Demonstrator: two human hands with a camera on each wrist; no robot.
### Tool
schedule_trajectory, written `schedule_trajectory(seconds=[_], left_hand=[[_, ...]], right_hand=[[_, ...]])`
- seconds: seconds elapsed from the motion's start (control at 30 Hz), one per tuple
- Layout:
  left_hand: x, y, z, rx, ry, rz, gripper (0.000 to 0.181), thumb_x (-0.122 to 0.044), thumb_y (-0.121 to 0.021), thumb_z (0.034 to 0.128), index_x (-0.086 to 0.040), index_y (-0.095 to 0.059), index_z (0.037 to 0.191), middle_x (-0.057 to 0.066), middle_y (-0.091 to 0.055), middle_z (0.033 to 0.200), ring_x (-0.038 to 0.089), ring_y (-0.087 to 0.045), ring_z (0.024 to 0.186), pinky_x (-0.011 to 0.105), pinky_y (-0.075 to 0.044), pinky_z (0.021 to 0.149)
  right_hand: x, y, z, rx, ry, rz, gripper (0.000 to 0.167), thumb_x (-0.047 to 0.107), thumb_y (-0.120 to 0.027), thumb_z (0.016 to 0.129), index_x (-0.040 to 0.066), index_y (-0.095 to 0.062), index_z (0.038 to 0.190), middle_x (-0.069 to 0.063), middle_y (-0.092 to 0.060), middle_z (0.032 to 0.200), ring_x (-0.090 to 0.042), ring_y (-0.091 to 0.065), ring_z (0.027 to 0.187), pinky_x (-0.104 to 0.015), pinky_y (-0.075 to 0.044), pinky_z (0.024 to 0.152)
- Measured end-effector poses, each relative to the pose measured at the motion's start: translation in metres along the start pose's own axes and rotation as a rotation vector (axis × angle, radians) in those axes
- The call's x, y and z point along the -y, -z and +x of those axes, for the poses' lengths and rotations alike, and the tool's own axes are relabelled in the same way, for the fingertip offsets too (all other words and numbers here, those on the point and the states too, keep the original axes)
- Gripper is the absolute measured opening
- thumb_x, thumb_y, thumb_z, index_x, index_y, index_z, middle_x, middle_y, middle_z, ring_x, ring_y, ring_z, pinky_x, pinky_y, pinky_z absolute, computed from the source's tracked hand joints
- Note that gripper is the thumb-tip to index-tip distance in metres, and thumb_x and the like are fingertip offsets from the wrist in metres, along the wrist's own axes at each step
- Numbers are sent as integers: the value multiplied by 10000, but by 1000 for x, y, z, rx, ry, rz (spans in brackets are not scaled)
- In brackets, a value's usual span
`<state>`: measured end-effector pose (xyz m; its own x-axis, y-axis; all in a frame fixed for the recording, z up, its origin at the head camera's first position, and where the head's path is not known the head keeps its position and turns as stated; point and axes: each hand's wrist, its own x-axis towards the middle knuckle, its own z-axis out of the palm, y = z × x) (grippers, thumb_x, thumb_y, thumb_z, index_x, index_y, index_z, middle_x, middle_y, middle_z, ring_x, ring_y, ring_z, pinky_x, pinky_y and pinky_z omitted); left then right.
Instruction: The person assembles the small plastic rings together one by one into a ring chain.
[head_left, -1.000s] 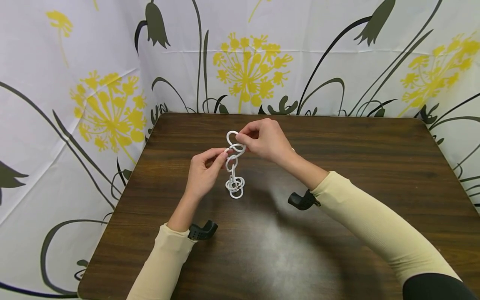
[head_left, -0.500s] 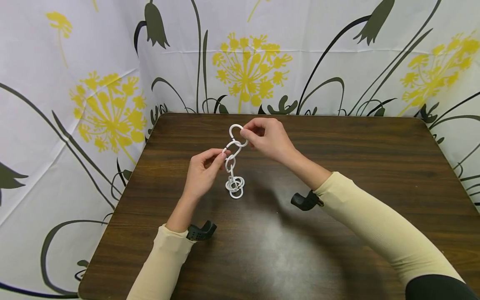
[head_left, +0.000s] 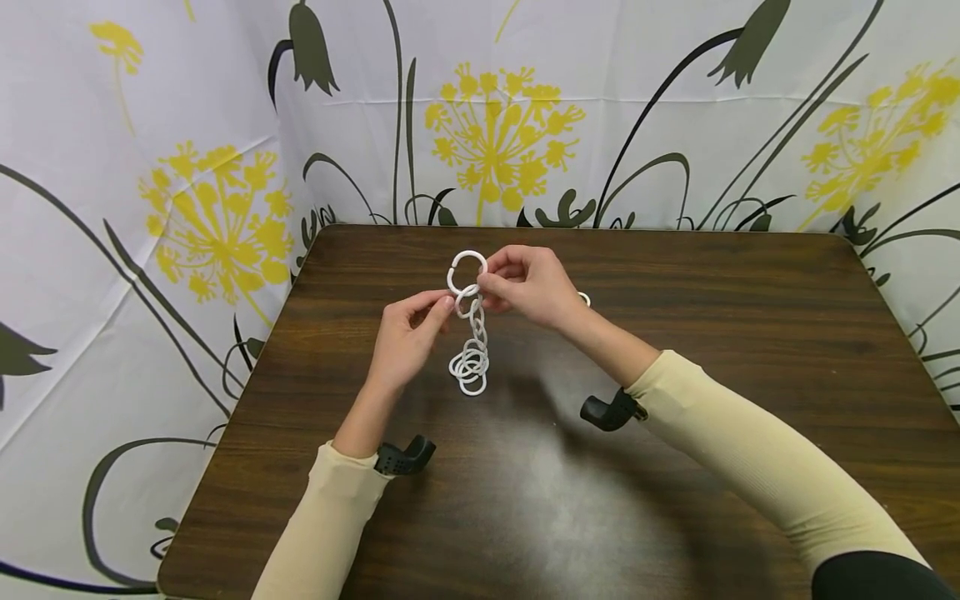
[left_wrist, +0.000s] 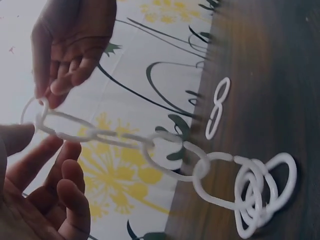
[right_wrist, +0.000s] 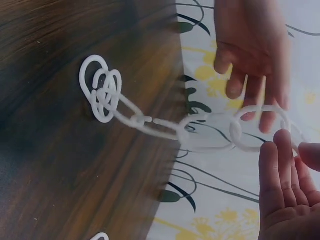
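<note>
A chain of white plastic links [head_left: 477,321] hangs between my hands, its lower links heaped [right_wrist: 103,95] on the table. My left hand [head_left: 405,337] pinches a link near the top between thumb and fingers. My right hand [head_left: 534,283] grips the topmost link [head_left: 470,253], a ring with a small gap in its side, where it meets the link below. In the left wrist view, thumb and fingertips of my left hand [left_wrist: 50,190] close on the upper link, with my right hand [left_wrist: 75,45] just above. Fingertips partly hide where the top links join.
Two joined white links [left_wrist: 218,107] lie apart on the dark wood table [head_left: 675,333], mostly hidden behind my right wrist in the head view. A floral curtain [head_left: 637,108] hangs along the table's back and left edges. Each wrist wears a black camera mount [head_left: 405,456].
The top links were spread diagonally between the hands half a second ago; now they hang closer together and straighter. My right hand has moved slightly down and left. A white link now shows behind the right wrist.
</note>
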<state>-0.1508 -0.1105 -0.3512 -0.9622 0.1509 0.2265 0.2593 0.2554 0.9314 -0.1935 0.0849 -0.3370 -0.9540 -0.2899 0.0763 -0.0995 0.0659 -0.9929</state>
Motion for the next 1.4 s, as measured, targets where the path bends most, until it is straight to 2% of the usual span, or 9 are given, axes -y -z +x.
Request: schedule_trajectory(seconds=[0.17,0.33,0.53,0.7,0.87,0.97,1.1,1.2,1.4], left_hand=[[-2,-3,5,-34,9,-92,226,-75,-597,978,93,-678,1107,103,-632,741,124,-519,607,207,-389,466],[-4,-6,5,-76,-9,-143,196,-26,-620,954,122,-683,1067,218,-672,866,84,-518,595,192,-382,482],[-4,-7,4,-82,-10,-169,190,4,-614,949,151,-670,1056,303,-671,1010,60,-540,632,175,-441,568],[-1,-7,4,-72,-13,-159,182,3,-617,947,141,-677,1051,299,-675,1006,74,-543,639,178,-450,586],[1,-7,2,-70,-14,-161,177,7,-619,945,140,-680,1045,301,-675,976,219,-531,634,182,-443,577],[1,-6,2,-69,-13,-155,180,5,-618,946,142,-678,1047,299,-677,988,272,-525,637,175,-438,566],[2,-5,0,-63,-7,-139,187,-5,-617,950,138,-677,1055,303,-674,1010,205,-537,634,171,-438,564],[2,-4,0,-60,-2,-129,186,-10,-617,952,130,-681,1057,299,-676,997,190,-538,631,183,-435,559],[1,-4,-1,-58,-13,-128,184,-3,-612,953,129,-681,1060,298,-677,977,363,-525,658,191,-430,559]], right_hand=[[-2,0,-1,33,-13,-12,77,-5,-674,899,-62,-635,932,-168,-691,816,-211,-697,677,-465,-580,673],[-5,10,-1,82,-12,-141,137,80,-712,896,-8,-671,993,-137,-709,880,-206,-705,744,-378,-586,631],[-24,42,6,67,34,-448,159,143,-703,913,41,-710,1035,-103,-707,947,-234,-683,779,-319,-551,644],[-57,69,8,34,-37,-726,187,176,-664,930,70,-727,1070,-74,-717,980,-209,-660,847,-366,-497,752],[-88,91,3,122,-48,-1052,263,120,-644,911,68,-706,1162,-82,-676,1065,-252,-631,952,-456,-503,780],[-103,103,-1,164,4,-1233,262,62,-628,889,93,-722,1132,-70,-634,1074,-278,-609,998,-477,-518,743],[-118,118,-5,204,85,-1350,255,48,-631,890,147,-748,1094,-48,-604,984,-289,-596,964,-464,-528,670],[-125,126,-9,225,155,-1382,234,76,-672,892,181,-769,1077,-38,-584,927,-278,-590,920,-446,-533,641],[-127,129,-10,217,270,-1394,83,122,-735,872,162,-787,922,-35,-608,905,-257,-579,874,-429,-537,634]])
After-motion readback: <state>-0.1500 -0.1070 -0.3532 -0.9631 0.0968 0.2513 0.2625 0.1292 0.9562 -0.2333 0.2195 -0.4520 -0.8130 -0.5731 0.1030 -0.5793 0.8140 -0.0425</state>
